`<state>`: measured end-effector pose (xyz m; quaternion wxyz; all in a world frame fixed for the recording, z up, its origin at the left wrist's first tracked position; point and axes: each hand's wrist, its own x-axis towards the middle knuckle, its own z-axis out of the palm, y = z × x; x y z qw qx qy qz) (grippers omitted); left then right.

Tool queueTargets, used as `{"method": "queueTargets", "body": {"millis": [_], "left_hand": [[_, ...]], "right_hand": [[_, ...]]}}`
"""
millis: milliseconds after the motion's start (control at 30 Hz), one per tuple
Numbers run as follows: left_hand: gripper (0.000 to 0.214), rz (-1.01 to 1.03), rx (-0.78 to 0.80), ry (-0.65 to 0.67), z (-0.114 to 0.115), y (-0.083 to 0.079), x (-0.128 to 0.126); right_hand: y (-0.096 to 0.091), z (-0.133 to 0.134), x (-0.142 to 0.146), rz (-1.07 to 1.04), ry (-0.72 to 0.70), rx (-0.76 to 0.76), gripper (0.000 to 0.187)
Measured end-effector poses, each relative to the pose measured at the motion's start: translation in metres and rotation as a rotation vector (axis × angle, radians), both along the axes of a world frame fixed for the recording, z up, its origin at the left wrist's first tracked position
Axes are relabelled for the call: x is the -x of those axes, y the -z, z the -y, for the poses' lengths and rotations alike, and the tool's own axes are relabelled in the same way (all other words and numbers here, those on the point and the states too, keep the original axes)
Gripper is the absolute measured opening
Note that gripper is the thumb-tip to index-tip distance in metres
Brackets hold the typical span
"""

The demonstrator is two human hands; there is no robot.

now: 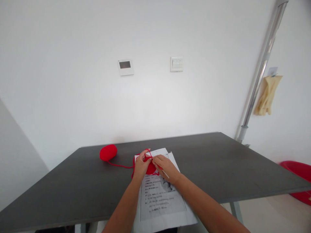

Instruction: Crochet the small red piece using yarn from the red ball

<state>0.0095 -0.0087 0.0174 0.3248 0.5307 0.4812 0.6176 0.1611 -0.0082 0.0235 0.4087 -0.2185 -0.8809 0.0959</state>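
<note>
Red crochet work (150, 168) is held between my two hands above printed paper sheets (162, 202). My left hand (141, 165) pinches the work at its left side, and a loop of red yarn (147, 150) runs up over its fingers. My right hand (167, 167) is closed around a thin crochet hook (165, 174), whose pale end sticks out below the fingers. The hook's tip is hidden at the work. From the left hand a strand trails left to a red yarn ball (108, 152) lying on the table.
The dark grey table (206, 161) stands against a white wall bearing a panel (125, 67) and a light switch (177, 64). A metal pole (261, 71) and yellowish gloves (268, 95) are at the right. Beyond the table's right edge sits a red chair (297, 171).
</note>
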Motion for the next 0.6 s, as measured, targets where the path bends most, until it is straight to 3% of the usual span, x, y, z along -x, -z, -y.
{"method": "queueTargets", "body": {"millis": [233,600], "left_hand": [[0.037,-0.023,-0.014,-0.03,0.0003,0.0006,-0.0016],[0.039,-0.086,-0.014,-0.077,-0.0045,0.0071,0.0033]], "right_hand": [[0.0027,-0.0026,-0.0007,-0.328,-0.006,0.251,0.017],[0.002,-0.0017,0.0007,0.048,0.03,-0.048,0.018]]}}
